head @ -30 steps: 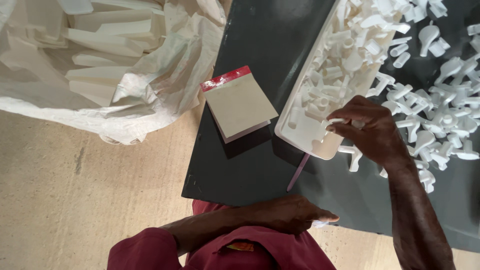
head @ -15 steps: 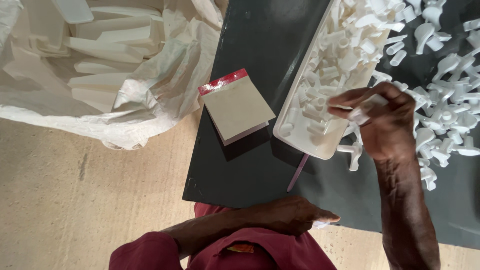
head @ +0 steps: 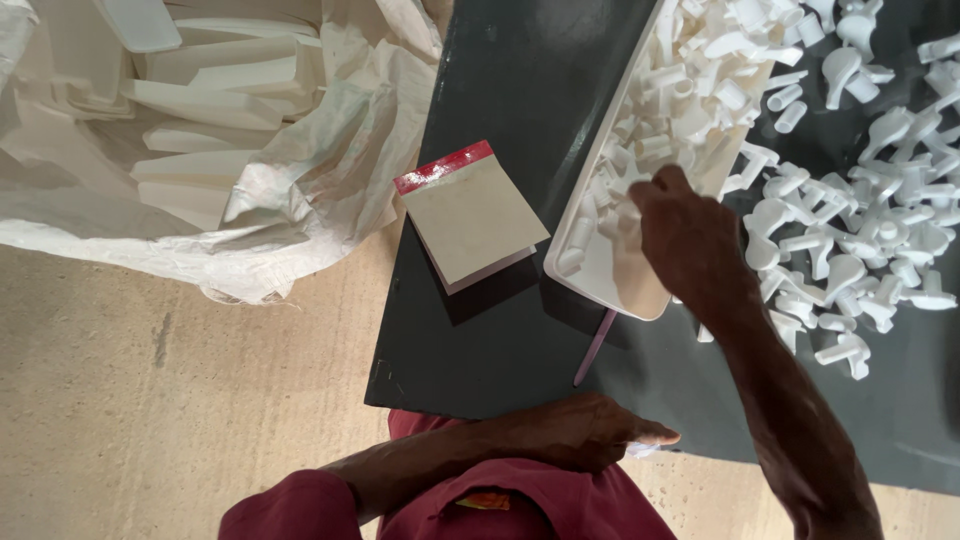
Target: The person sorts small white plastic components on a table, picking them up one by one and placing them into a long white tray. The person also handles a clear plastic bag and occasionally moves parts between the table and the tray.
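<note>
My right hand reaches over the near end of a long white tray filled with small white plastic pieces. Its fingertips are down among the pieces, and whether they grip one is hidden. To the right of the tray, many more loose white T-shaped pieces lie spread on the dark table. My left hand rests at the table's near edge above my lap, fingers closed, with a bit of a small white piece showing at the fingertips.
A square notepad with a red top edge lies left of the tray. A thin pink stick pokes out under the tray's near end. A large white sack holding flat white parts sits on the beige floor to the left.
My right hand lifted a white piece from beside the loose pile and moved left and up over the tray, where its fingers now dip in. My left hand stayed put.
</note>
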